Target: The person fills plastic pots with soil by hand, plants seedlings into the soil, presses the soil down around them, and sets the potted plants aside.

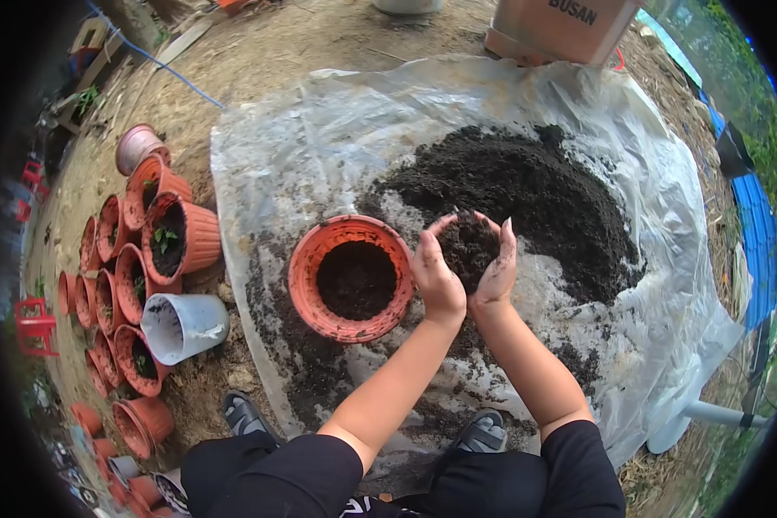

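Cupped together, my left hand (439,274) and my right hand (497,269) hold a heap of dark soil (470,249) between them. The left one is close beside the rim of an orange plastic pot (306,304), which has dark soil (356,281) in its bottom. Beyond and to the right of my hands spreads a large pile of loose soil (527,194). It lies on a clear plastic sheet (293,147), where crumbs of soil are scattered around the pot. The undersides of both hands are hidden from view.
Several orange pots (200,237), some with seedlings, crowd the left side. A whitish pot (186,328) lies tipped beside them. A large orange container (561,30) stands beyond the sheet. At the lower right a shovel-like tool (708,416) rests by the sheet's edge.
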`<state>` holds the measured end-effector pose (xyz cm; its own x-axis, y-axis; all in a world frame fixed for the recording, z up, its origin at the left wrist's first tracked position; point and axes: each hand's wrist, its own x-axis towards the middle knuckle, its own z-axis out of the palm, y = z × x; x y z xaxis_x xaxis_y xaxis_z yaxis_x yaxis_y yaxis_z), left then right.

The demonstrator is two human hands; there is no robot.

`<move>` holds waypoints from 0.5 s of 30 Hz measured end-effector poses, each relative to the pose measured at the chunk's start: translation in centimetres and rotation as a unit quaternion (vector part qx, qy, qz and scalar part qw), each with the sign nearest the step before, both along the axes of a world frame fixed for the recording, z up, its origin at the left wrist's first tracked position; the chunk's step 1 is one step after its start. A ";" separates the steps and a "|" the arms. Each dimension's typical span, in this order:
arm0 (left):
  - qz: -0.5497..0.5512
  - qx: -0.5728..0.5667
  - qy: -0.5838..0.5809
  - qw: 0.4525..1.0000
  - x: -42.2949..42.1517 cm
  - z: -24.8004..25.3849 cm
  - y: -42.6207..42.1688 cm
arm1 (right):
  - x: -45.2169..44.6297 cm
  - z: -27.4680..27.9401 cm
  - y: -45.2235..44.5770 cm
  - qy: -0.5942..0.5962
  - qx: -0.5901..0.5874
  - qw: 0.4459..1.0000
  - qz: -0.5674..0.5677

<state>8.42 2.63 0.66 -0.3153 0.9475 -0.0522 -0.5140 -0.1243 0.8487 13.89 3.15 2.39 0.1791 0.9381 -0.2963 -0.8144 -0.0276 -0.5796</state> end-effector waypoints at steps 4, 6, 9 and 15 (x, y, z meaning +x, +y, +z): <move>0.070 0.032 -0.024 0.997 -4.2 4.0 -0.1 | -4.1 2.9 0.8 -0.048 0.028 0.997 0.048; 0.129 0.017 0.022 0.991 -6.6 4.1 -0.1 | -6.5 3.3 0.5 -0.096 0.071 0.989 0.083; 0.157 0.003 0.010 0.987 -8.5 4.1 -0.3 | -8.1 4.0 -0.2 -0.144 0.114 0.976 0.117; 0.218 -0.034 0.252 0.942 -12.2 3.2 -0.8 | -9.6 1.1 0.8 -0.279 0.205 0.923 0.167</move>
<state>-3.82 1.86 3.86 -0.6750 0.7218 0.1527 0.0434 -0.1677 0.9849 4.27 3.94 3.52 -0.1221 0.9815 0.1475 -0.3719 0.0925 -0.9236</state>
